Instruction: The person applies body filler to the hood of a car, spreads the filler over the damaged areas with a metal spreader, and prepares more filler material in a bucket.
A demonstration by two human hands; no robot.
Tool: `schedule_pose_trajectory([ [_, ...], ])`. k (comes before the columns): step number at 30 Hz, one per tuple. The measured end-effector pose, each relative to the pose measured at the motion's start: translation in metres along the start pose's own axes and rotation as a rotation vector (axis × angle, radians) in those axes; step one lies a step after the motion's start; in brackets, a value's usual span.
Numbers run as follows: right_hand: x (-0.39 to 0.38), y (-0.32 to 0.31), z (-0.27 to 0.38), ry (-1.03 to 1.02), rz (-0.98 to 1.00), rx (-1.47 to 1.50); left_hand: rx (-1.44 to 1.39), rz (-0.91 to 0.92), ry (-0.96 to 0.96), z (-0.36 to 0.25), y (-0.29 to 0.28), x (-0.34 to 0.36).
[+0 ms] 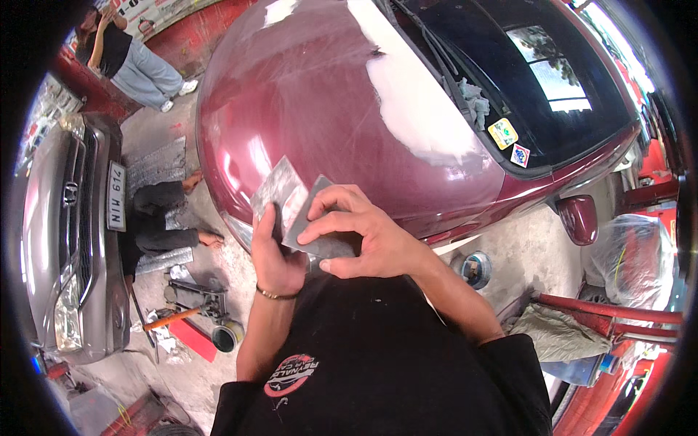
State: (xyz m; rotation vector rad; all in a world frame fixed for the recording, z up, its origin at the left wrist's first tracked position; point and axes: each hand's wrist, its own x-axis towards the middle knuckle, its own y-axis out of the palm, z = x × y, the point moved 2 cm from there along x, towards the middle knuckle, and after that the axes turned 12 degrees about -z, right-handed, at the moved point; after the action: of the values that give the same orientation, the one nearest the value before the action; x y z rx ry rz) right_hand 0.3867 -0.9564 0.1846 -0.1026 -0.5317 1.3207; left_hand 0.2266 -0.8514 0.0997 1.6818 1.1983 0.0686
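In front of my chest my left hand (278, 263) grips a pale grey sheet of sandpaper (276, 187) with whitish dust smears, thumb lying over its lower edge. My right hand (367, 232) has its fingers curled on a dark grey sandpaper piece (304, 211) right beside it. Whether the two are parts of one folded sheet I cannot tell. Just beyond both hands is the hood (291, 109) of a maroon car, its paint dulled and scuffed. A large white filler patch (414, 109) runs along the hood near the windshield.
A grey car (80, 247) stands at left, with a person's dark-trousered legs (163, 218) on the floor beside it. Nearby are a floor jack (196, 298) and an open can (227, 336). Another person (131, 62) stands far left. A bucket (475, 269) sits at right.
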Motion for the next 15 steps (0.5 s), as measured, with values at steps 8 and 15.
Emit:
schedule_pose_trajectory([
  [8, 0.002, -0.057, -0.01, -0.148, -0.126, -0.639, 0.392, -0.032, 0.358, -0.01, 0.006, -0.007],
  [15, 0.005, -0.012, 0.007, -0.071, 0.11, -0.535, 0.735, 0.011, 0.694, -0.007, 0.038, -0.011],
])
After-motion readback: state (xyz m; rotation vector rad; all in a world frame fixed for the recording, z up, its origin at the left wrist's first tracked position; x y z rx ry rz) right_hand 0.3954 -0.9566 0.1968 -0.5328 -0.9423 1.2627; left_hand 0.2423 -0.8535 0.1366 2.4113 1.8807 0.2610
